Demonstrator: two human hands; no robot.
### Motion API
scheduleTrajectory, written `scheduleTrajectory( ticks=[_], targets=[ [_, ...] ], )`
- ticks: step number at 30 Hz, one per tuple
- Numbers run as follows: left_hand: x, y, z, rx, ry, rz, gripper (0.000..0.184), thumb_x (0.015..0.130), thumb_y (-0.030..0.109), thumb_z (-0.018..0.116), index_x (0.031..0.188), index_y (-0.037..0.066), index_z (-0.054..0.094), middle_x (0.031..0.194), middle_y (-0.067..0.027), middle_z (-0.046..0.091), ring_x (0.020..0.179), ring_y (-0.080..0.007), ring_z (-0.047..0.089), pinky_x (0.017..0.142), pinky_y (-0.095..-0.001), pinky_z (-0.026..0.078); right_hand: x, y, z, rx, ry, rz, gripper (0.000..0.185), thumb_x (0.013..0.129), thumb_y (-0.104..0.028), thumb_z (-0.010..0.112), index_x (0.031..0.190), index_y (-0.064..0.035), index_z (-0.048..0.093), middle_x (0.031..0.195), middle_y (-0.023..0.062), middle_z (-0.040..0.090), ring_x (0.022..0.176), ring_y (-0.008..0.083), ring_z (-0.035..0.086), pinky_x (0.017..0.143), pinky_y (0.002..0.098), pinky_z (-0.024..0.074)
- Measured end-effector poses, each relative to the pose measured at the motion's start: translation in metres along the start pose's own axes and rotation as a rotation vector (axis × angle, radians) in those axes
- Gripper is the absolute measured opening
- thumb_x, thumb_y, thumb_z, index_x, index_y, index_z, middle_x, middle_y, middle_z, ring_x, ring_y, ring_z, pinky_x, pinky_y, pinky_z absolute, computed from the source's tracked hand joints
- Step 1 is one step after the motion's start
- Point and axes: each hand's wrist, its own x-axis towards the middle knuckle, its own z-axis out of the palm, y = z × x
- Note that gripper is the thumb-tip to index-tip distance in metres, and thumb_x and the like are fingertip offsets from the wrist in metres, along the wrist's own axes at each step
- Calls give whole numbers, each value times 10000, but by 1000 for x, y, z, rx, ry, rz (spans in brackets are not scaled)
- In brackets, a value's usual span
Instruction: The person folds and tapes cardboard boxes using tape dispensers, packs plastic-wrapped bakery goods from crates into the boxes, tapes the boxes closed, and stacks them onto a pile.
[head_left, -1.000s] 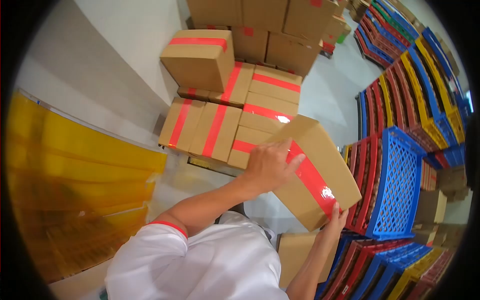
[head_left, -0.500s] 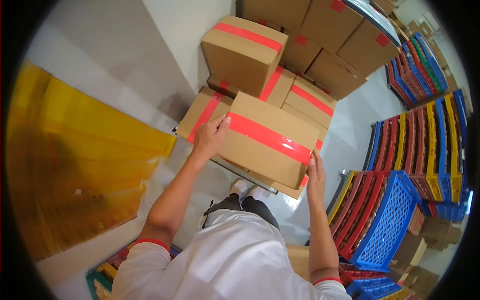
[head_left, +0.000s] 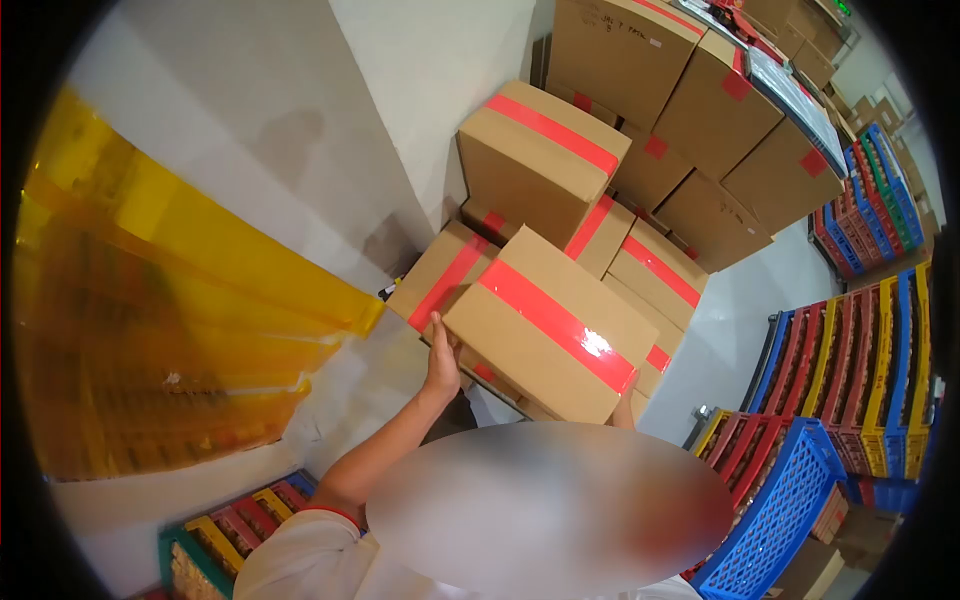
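A brown cardboard box [head_left: 520, 345] with a band of shiny red tape along its top is held between my two hands, in front of and partly over other taped boxes. My left hand [head_left: 443, 365] presses on its left end, thumb pointing up and the other fingers hidden behind or under the box. At the near right corner my right hand [head_left: 625, 410] shows only in part; a blurred patch hides the rest of it and its forearm. Behind, a taller taped box [head_left: 525, 160] rests on a layer of boxes [head_left: 650, 268].
Large cartons [head_left: 715, 110] are stacked at the back. Stacked red, yellow and blue crates [head_left: 840, 370] stand on the right, with a tilted blue crate [head_left: 775, 510] nearer. Yellow plastic strip curtain [head_left: 190, 300] hangs left beside a white wall [head_left: 250, 120]. More crates [head_left: 240, 525] sit lower left.
The view has shifted, so the boxes appear lower and further right. The held box has turned clockwise, and my left hand has moved from its top edge to its left end.
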Motion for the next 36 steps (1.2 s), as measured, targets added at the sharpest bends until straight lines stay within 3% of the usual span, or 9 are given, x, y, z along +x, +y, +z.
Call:
scheduleTrajectory(
  ticks=[9, 13, 17, 19, 21, 23, 24, 28, 36],
  targets=[
    [135, 67, -51, -80, 37, 40, 696, 1093, 650, 300, 1459, 98, 514, 1482, -45, 565, 1374, -194, 505, 1165, -375, 348, 51, -25, 170, 265, 8, -88, 692, 1069, -619, 422, 1473, -62, 496, 1401, 105, 591, 1243, 251, 585, 1045, 399, 499],
    [182, 75, -79, -140, -26, 86, 735, 1095, 642, 305, 1522, 65, 459, 1525, -75, 529, 1423, -209, 458, 1218, -401, 289, 50, -24, 231, 8, 191, -237, 740, 1083, -612, 395, 1549, -38, 425, 1512, 119, 525, 1381, 265, 498, 1160, 404, 397],
    [203, 61, -126, -127, -238, 95, 658, 1102, 473, 458, 1599, 54, 357, 1610, -111, 430, 1467, -230, 415, 1201, -389, 319, 40, 15, 210, -161, -70, -213, 730, 1108, -576, 326, 1585, -27, 381, 1615, 116, 441, 1498, 267, 383, 1229, 389, 290],
    [254, -11, -205, 473, -314, -17, 644, 1055, 313, 553, 1611, 66, 342, 1624, -124, 412, 1466, -253, 428, 1167, -380, 368, 48, 62, 155, -519, -109, -308, 633, 1051, -445, 568, 1496, -11, 452, 1492, 146, 562, 1372, 276, 525, 1083, 413, 458],
    [274, -41, -236, 788, -412, 3, 666, 1007, 198, 618, 1605, 75, 352, 1599, -140, 440, 1444, -276, 459, 1133, -373, 408, 20, 87, 153, -829, -50, -246, 725, 983, -347, 661, 1563, -4, 395, 1600, 236, 422, 1530, 380, 336, 1250, 455, 263],
    [270, -44, -230, 856, -480, 181, 690, 935, 92, 672, 1571, 82, 405, 1501, -169, 551, 1380, -309, 534, 1081, -364, 456, 17, 112, 141, -1184, -97, -354, 754, 941, -314, 706, 1562, -16, 399, 1615, 240, 390, 1538, 405, 304, 1248, 504, 255],
    [281, -46, -231, 1060, -452, 29, 553, 963, 208, 662, 1480, 75, 517, 1352, -210, 652, 1300, -344, 598, 1079, -388, 455, 13, 126, 133, -1547, -164, -456, 789, 899, -281, 751, 1562, -28, 404, 1629, 244, 358, 1547, 431, 272, 1246, 553, 246],
    [284, -5, -188, 1332, -497, 421, 418, 991, 308, 635, 1286, 14, 660, 1288, -204, 689, 1240, -365, 623, 1054, -442, 464, 11, 133, 151, -1560, -8, -525, 781, 895, -325, 747, 1559, -71, 425, 1656, 205, 328, 1554, 412, 257, 1238, 607, 232],
    [294, 12, -179, 1527, -638, 509, 389, 1011, 300, 631, 1263, 7, 671, 1226, -198, 716, 1176, -393, 651, 1005, -466, 488, 26, 136, 157, -1468, 265, -608, 647, 926, -306, 716, 1504, -100, 512, 1622, 162, 393, 1522, 322, 323, 1219, 545, 261]
  ],
)
